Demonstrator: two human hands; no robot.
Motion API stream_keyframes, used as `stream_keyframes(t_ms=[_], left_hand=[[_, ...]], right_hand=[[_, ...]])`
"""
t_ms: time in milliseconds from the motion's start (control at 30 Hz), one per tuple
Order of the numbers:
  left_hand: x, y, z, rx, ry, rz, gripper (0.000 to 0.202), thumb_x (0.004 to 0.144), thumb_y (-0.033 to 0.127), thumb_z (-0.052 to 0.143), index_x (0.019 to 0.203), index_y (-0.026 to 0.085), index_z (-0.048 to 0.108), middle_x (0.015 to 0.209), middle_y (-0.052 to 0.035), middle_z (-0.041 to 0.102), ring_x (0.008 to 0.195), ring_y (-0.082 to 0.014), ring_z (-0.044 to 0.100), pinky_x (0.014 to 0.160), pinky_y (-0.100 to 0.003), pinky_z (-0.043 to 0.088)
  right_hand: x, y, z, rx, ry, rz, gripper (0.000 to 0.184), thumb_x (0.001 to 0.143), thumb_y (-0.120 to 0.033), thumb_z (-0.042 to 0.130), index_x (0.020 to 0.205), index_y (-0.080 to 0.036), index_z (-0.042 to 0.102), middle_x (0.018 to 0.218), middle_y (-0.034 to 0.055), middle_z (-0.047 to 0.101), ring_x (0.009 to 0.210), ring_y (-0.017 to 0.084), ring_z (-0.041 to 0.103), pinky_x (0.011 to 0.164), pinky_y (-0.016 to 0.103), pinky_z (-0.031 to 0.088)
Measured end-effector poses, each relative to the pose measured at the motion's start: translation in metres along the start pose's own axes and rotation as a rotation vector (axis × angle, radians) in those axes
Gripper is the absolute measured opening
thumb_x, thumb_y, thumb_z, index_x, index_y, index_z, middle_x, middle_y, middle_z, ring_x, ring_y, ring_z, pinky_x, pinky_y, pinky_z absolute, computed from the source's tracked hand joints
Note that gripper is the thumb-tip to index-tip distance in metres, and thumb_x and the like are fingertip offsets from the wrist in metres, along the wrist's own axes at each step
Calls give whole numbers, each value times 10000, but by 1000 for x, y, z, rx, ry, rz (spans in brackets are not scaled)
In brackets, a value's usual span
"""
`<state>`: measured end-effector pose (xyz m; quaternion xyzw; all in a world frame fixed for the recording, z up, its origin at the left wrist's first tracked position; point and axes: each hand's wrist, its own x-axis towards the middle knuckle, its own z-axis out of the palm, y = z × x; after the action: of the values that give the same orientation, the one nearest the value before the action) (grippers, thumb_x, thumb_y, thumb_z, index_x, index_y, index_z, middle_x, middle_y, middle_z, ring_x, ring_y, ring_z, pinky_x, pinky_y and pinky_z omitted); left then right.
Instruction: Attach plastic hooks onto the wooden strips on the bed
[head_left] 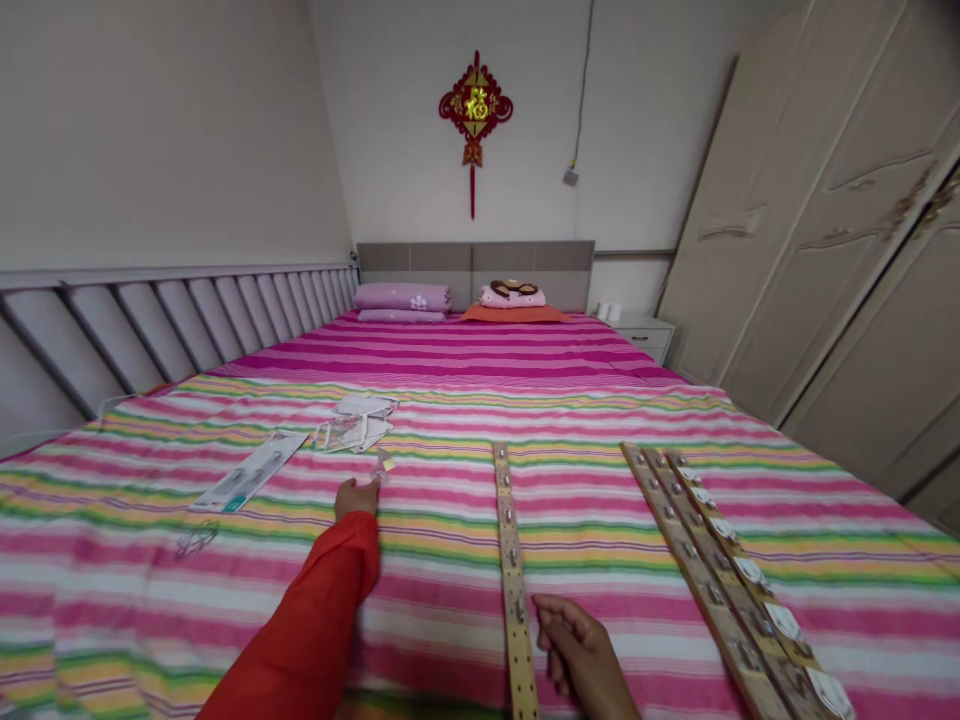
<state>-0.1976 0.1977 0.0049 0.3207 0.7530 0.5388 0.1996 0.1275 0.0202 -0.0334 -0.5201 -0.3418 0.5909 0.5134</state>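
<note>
My left hand (358,497), in a red sleeve, reaches forward over the striped sheet. Its closed fingertips grip the near edge of a small clear plastic bag (383,466) with a pale yellow patch. My right hand (576,648) is close to the front, its fingers loosely curled with gaps between them and nothing visible in them. Just left of it lies a narrow wooden strip (517,648) with rows of holes. Several small metal pieces (513,556) sit along that strip, and the strip's near end runs out of view.
More wooden strips (709,560) with metal pieces lie side by side on the right, the outermost bearing white cards (752,573). Papers and packets (358,422), a long white package (251,472) and a thin wire-like tangle (197,538) lie left. A railing (202,310) borders the bed.
</note>
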Motion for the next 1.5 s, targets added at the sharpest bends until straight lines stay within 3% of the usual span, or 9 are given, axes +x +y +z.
stream_keyframes(t_ms=[133, 333, 467, 567, 700, 833, 1100, 1300, 1500], left_hand=[[-5, 6, -3, -18, -27, -90, 466, 482, 339, 758, 884, 127, 653, 642, -64, 629, 731, -262, 623, 704, -381, 467], [-37, -4, -23, -256, -192, -100, 436, 462, 437, 736, 756, 127, 652, 474, 44, 521, 476, -105, 482, 502, -242, 396], [-81, -9, -38, -528, -378, -120, 527, 408, 405, 799, 830, 119, 665, 523, 45, 550, 458, -56, 429, 447, -185, 302], [-122, -1, -48, -620, -503, -221, 503, 395, 370, 833, 803, 128, 666, 587, 32, 584, 455, -31, 399, 446, -173, 293], [-174, 12, -55, -637, -665, -351, 460, 414, 363, 843, 776, 139, 670, 612, 29, 590, 482, -29, 416, 454, -156, 302], [-209, 15, -59, -566, -791, -413, 447, 425, 384, 842, 760, 144, 668, 488, 75, 477, 450, -20, 367, 437, -137, 259], [-247, 22, -63, -537, -902, -436, 384, 455, 347, 850, 729, 148, 670, 595, 52, 540, 506, -19, 411, 494, -140, 344], [-272, 15, -61, -747, -1210, -715, 311, 507, 263, 861, 728, 133, 684, 584, 38, 512, 495, -11, 404, 445, -120, 302], [-287, -5, -61, -820, -1316, -938, 266, 628, 253, 805, 830, 140, 673, 736, 8, 602, 534, -3, 471, 485, -110, 353]], right_hand=[[-1, -1, 0, 1, 3, -1, 398, 594, -454, 714, 848, -150, 673, 508, -35, 562, 284, 65, 427, 290, 179, 296], [0, 0, 0, 1, 1, -22, 390, 600, -443, 703, 844, -141, 668, 501, -41, 558, 278, 60, 416, 291, 178, 290], [-1, 0, 0, 20, -5, -33, 404, 605, -447, 708, 858, -135, 667, 508, -44, 561, 291, 60, 421, 294, 174, 287], [-4, -4, -1, 54, -8, -51, 402, 619, -445, 713, 871, -134, 672, 523, -42, 572, 307, 57, 422, 311, 176, 303], [-9, -9, -1, 113, -6, -83, 392, 617, -445, 725, 847, -132, 673, 538, -38, 581, 325, 59, 428, 322, 181, 308], [-18, -11, 1, 107, 18, -93, 403, 629, -474, 717, 839, -132, 675, 539, -44, 570, 326, 52, 410, 317, 176, 267], [-52, -30, 11, 59, -46, -192, 389, 640, -492, 727, 783, -133, 690, 546, -35, 571, 369, 45, 379, 370, 188, 260], [-70, -26, 17, 129, -172, -82, 438, 639, -531, 724, 834, -139, 712, 464, -54, 510, 385, 57, 366, 401, 195, 246], [-81, -22, 18, 257, -269, 35, 349, 681, -478, 721, 748, -136, 707, 551, -17, 570, 443, 60, 394, 451, 201, 266]])
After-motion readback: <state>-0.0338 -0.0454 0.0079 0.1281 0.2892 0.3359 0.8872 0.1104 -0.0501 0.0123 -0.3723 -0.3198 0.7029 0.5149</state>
